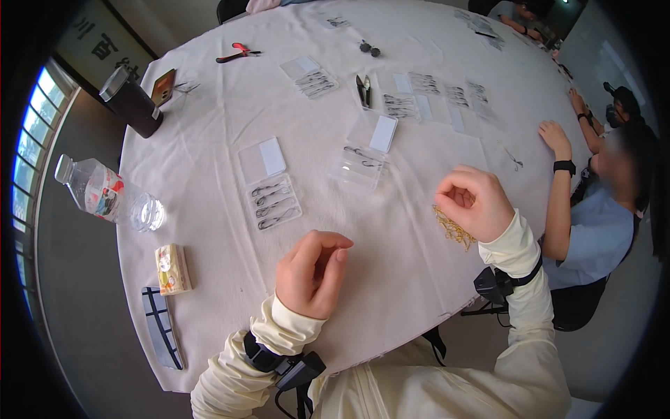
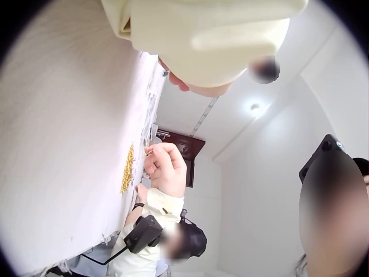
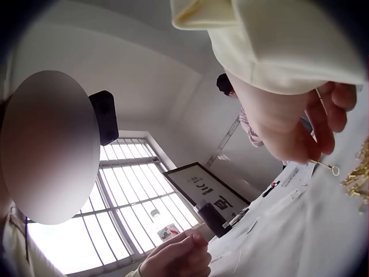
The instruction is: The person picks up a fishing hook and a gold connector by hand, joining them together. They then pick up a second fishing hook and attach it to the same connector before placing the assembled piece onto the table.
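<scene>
My right hand [image 1: 476, 202] is over a small heap of gold metal pieces [image 1: 455, 229] near the table's front right. In the right wrist view its thumb and fingers pinch a thin gold pin with a ring end [image 3: 335, 170]; the rest of the pin is hidden by the fingers. The left hand [image 1: 307, 276] is above the cloth by the front edge, fingers loosely curled, with nothing visible in it. Beyond it lies an open clear box [image 1: 276, 202] of dark wire-like pieces in compartments. Another open clear box [image 1: 359, 166] stands farther back, with fewer such pieces.
At the left are a water bottle [image 1: 105, 192], a dark flask [image 1: 131, 101], a tissue pack [image 1: 173, 269] and a checked case [image 1: 162, 328]. Red-handled pliers [image 1: 238, 53], dark-handled pliers [image 1: 363, 91] and more boxes [image 1: 310, 77] lie farther back. A seated person [image 1: 600, 202] is at the right.
</scene>
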Tool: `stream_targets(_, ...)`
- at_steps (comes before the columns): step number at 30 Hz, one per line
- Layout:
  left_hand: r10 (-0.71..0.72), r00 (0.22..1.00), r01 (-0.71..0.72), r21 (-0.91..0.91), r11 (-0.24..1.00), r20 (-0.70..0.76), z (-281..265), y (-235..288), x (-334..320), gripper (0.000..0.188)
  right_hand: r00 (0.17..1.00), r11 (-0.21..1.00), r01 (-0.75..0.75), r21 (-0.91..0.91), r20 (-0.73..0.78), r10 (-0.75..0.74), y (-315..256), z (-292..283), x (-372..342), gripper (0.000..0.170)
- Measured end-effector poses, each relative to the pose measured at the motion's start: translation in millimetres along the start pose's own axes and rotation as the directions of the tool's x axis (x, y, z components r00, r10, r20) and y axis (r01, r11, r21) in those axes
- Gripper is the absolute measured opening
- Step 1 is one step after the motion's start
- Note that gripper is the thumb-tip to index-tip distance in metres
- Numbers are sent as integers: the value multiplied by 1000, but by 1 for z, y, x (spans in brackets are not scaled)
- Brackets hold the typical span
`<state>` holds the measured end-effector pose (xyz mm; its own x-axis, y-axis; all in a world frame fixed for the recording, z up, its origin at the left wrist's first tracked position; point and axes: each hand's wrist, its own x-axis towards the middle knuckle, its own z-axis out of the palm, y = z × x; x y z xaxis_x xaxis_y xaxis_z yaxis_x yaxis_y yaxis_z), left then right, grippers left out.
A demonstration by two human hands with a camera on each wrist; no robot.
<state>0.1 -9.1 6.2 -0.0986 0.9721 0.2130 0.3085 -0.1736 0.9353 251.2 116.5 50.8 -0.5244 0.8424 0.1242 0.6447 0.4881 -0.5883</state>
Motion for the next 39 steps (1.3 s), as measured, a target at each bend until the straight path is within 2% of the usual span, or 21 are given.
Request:
stream_targets(1, -7, 1000, 7, -8, 1000, 5, 0, 0, 0, 8, 1000, 1000, 1, 1, 1, -1, -1, 5, 2, 6)
stream_targets(2, -13, 1000, 14, -15, 1000, 9, 0, 0, 0, 8, 996, 947, -79, 310, 62, 63, -3, 11, 4, 6)
stream_targets(3, -15, 1000, 15, -13, 1000, 7, 0, 0, 0, 8, 984, 796, -167, 582, 142, 103, -7, 17, 7, 8)
stream_targets(4, 36, 999, -36, 10, 999, 12, 0, -1, 0, 9, 985, 795, -166, 584, 144, 100, -12, 20, 9, 8)
stream_targets(6, 83, 997, -83, 40, 996, 13, -2, -2, 2, 10, 940, 589, -295, 752, 338, 40, -25, 25, 16, 13)
stream_targets(9, 161, 987, -163, 71, 984, 29, -4, -3, 2, 16, 895, 481, -383, 788, 445, -17, -41, 42, 22, 14)
stream_targets(15, 143, 989, -145, -98, 984, -25, -3, -14, -1, 14, 875, 453, -406, 794, 481, -60, -53, 66, 26, 15)
stream_targets(21, -136, 986, 94, -366, 926, -92, -3, -9, 0, 6, 898, 591, -307, 746, 433, -79, -46, 66, 26, 14)
stream_targets(22, -150, 985, 106, -386, 916, -86, -3, -8, 1, 5, 992, 820, -28, 572, 115, -46, -38, 59, 29, 13)
stream_targets(23, -165, 983, 118, -407, 906, -81, -2, -9, 1, 5, 971, 952, 173, 252, -208, -122, -32, 52, 32, 14)
stream_targets(24, -166, 983, 120, -410, 904, -80, -1, -9, 1, 5, 971, 953, 171, 250, -206, -120, -27, 45, 35, 14)
stream_targets(26, -148, 985, 99, -424, 900, -84, 2, -9, 2, 5, 965, 991, 94, -91, -236, -113, -20, 35, 40, 14)
stream_targets(27, -149, 986, 101, -424, 900, -80, 2, -8, 3, 5, 965, 992, 90, -90, -237, -109, -15, 35, 42, 14)
stream_targets(29, -26, 1000, 26, -115, 993, 3, 0, -5, 4, 8, 988, 985, 34, -167, -140, -58, -2, 43, 47, 14)
stream_targets(30, -28, 1000, 28, -116, 993, 6, -1, -7, 5, 8, 989, 986, 31, -166, -140, -55, 2, 47, 50, 14)
stream_targets(32, 270, 953, -301, 315, 900, 139, -1, -12, 5, 14, 993, 996, 46, -77, -107, -54, 7, 52, 53, 16)
stream_targets(33, 270, 953, -301, 314, 900, 138, -1, -12, 5, 14, 993, 996, 46, -78, -107, -54, 5, 52, 53, 16)
stream_targets(35, 347, 925, -375, 498, 782, 151, -2, -12, 4, 18, 940, 957, 282, 67, -220, -262, 0, 51, 53, 18)
stream_targets(36, 345, 926, -373, 499, 782, 150, -3, -12, 3, 18, 940, 957, 283, 69, -219, -262, 1, 52, 54, 18)
stream_targets(38, 338, 924, -374, 594, 712, 177, -6, -12, 3, 18, 871, 830, 460, 315, -339, -355, 2, 53, 54, 17)
stream_targets(39, 337, 925, -374, 594, 713, 177, -6, -11, 3, 18, 872, 830, 460, 316, -338, -354, 2, 53, 53, 17)
